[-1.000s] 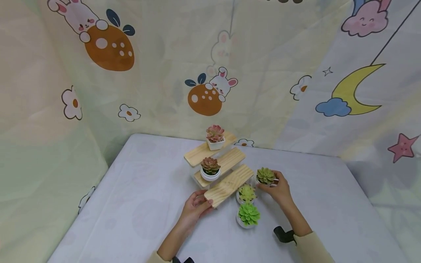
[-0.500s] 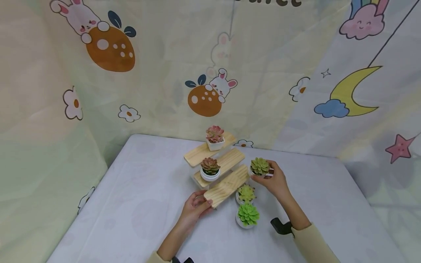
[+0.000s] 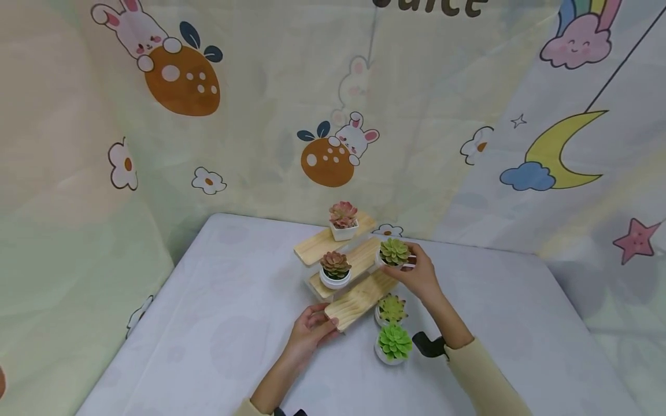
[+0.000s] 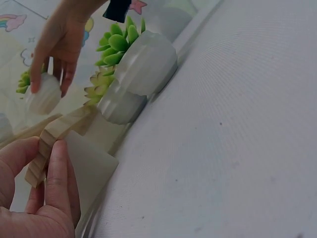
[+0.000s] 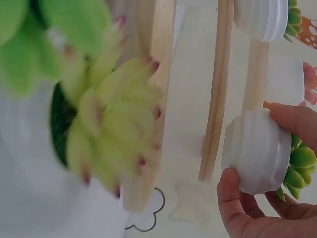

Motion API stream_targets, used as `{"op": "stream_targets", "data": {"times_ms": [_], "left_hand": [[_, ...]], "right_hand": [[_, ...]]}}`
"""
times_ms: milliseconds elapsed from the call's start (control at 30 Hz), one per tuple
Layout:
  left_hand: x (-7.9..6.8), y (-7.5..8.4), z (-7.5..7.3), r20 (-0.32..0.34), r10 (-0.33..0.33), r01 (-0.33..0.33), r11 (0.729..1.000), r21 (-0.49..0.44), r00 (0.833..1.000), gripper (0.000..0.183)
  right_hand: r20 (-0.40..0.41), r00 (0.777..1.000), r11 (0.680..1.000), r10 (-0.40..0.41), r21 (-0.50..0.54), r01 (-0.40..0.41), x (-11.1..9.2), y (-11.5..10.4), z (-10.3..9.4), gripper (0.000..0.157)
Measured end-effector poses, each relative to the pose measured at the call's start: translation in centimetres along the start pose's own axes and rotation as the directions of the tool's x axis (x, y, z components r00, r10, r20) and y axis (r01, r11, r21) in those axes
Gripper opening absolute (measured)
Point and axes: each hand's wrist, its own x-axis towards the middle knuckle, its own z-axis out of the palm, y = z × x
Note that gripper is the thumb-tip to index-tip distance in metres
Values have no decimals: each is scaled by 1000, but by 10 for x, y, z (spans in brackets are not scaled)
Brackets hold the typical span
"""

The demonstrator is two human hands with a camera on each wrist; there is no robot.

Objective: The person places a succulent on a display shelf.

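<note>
My right hand (image 3: 420, 276) pinches the white pot of a green potted succulent (image 3: 393, 252), held over the right end of the middle step of a wooden tiered stand (image 3: 359, 297). In the right wrist view this white pot (image 5: 257, 151) hangs off the board, thumb and fingers on either side. My left hand (image 3: 308, 332) grips the near left end of the lowest board (image 4: 42, 153) between thumb and fingers. A brownish-red succulent (image 3: 335, 264) stands on the middle step, and a pink succulent (image 3: 343, 215) in a square pot on the top one.
Two more potted succulents stand on the white table (image 3: 208, 323) right of the stand: a yellow-green one with red tips (image 3: 392, 309) and a bright green one (image 3: 394, 342) in front of it. A printed cloth backdrop (image 3: 250, 115) rises behind the table.
My right hand has carried the green succulent leftward and away from me, from beside the lowest board to over the middle step. The left hand keeps its grip on the board.
</note>
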Motion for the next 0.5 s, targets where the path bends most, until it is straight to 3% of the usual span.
{"op": "stream_targets", "data": {"times_ms": [500], "left_hand": [[-1, 0, 1, 3, 11, -11, 1000, -18, 1000, 53]], "right_hand": [[57, 998, 999, -29, -10, 30, 22, -21, 30, 75]]}}
